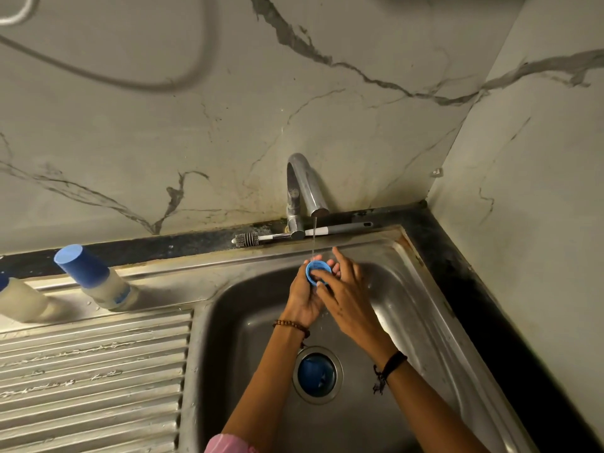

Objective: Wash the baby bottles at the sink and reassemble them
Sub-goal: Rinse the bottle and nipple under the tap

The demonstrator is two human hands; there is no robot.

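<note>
Now both hands (327, 289) around blue collar ring (316, 273) under tap (304, 188) stream.

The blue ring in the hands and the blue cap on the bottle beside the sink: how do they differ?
The blue ring is short and open; the blue cap is tall and closed. The ring is held under running water; the cap sits on a bottle on the drainboard. Both are blue.

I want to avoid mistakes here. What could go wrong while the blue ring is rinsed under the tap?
The blue ring is wet and held only by fingertips of the left hand and right hand; it might slip into the sink. The capped bottle stands near the basin edge and an elbow could perhaps knock it over.
</note>
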